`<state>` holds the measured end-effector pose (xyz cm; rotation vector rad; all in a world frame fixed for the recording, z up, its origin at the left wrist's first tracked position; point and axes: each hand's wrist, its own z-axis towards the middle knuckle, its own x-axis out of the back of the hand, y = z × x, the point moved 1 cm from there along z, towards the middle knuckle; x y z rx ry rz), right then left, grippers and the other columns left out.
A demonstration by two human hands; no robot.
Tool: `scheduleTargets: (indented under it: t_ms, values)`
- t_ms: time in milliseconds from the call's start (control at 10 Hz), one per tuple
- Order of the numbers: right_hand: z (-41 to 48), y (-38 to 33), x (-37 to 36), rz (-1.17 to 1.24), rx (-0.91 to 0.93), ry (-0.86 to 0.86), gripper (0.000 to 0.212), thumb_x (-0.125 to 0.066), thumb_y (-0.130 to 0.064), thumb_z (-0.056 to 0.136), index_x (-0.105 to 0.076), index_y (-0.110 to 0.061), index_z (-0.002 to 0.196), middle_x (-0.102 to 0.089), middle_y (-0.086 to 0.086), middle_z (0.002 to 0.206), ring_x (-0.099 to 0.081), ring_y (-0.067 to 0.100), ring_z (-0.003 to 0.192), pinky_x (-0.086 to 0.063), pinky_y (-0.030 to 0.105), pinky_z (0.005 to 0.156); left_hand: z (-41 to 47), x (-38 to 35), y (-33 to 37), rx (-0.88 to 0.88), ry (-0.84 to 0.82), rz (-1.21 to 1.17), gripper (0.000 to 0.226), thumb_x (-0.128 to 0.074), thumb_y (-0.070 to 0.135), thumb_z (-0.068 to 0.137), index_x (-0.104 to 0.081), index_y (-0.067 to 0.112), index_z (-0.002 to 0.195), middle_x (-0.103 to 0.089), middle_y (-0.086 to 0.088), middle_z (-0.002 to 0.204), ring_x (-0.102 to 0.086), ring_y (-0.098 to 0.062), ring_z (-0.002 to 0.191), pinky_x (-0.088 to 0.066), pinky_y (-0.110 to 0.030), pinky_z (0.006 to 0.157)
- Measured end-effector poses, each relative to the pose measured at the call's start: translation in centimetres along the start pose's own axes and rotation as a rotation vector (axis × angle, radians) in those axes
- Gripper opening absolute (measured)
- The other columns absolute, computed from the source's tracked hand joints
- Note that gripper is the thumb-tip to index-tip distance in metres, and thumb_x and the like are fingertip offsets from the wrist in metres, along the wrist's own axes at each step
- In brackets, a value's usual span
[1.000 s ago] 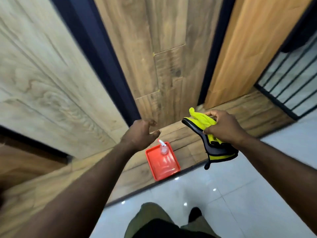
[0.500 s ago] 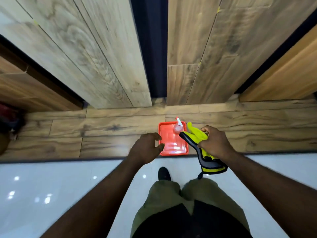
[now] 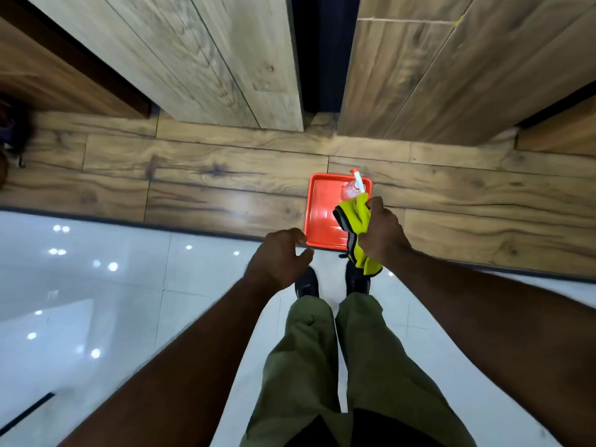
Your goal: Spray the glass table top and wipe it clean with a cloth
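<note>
Pale wood-grain wall panels (image 3: 225, 59) are filling the top of the view, with a dark gap running between them. Below them a darker wood-plank floor strip (image 3: 209, 175) is meeting glossy white floor tiles (image 3: 96, 301). The person is standing on the tiles in olive-green trousers (image 3: 306, 366) and looking straight down.

Both bare forearms are reaching forward and down from the lower corners, converging toward the middle. The left hand (image 3: 279, 254) is hovering back-up over the tile edge. Its fingers are loosely curled and gripping nothing, with the thumb tip near the corner of a square orange plastic tray (image 3: 319, 214). The tray is lying on the plank strip just beyond the tiles.

The right hand (image 3: 382, 235) is hanging over the tray's right side, clutching a yellow cloth with black edging (image 3: 356, 217). The bunched cloth is sticking out above the hand and drooping below it.

Dark shoes (image 3: 306, 282) are partly showing past the trouser cuffs, the right one mostly hidden by the cloth. A clear spray bottle with a white nozzle (image 3: 351, 188) is sitting in the tray's far right corner. Its lower part is covered by the cloth, so its exact shape is hard to make out.
</note>
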<state>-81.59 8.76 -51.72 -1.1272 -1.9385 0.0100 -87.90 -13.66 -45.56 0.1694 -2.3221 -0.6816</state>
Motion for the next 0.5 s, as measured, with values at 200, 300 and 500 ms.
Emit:
scheduleTargets:
  t_ms: [200,300,500]
  values:
    - [3.8,-0.1,-1.6,0.009,0.032,-0.009,0.068,-0.063,0.005,0.086,-0.037,-0.005,0.148,-0.057,0.026,0.118,-0.063,0.046,0.102,-0.042,0.038,0.070,1.3,-0.5,-1.1,0.007,0.060,-0.053,0.027,-0.071,0.028,0.094,-0.071,0.012,0.116,-0.075,-0.003,0.116,-0.063,-0.007,0.098,-0.042,-0.017,0.084]
    - [3.6,-0.6,-0.8,0.024,0.061,0.010,0.068,-0.063,0.002,0.089,-0.037,-0.007,0.151,-0.058,0.025,0.123,-0.062,0.042,0.105,-0.043,0.037,0.073,0.9,-0.3,-1.2,0.013,0.074,-0.072,0.027,-0.071,0.029,0.094,-0.071,0.012,0.116,-0.075,-0.003,0.115,-0.061,-0.005,0.096,-0.042,-0.017,0.083]
    - [1.7,-1.3,1.3,0.126,0.117,0.041,0.057,-0.068,-0.003,0.093,-0.044,-0.011,0.143,-0.065,0.016,0.127,-0.064,0.033,0.103,-0.043,0.031,0.079,-0.2,1.4,-0.6,0.017,0.084,-0.099,0.030,-0.070,0.029,0.095,-0.071,0.011,0.119,-0.075,-0.005,0.120,-0.068,-0.016,0.107,-0.045,-0.020,0.085]
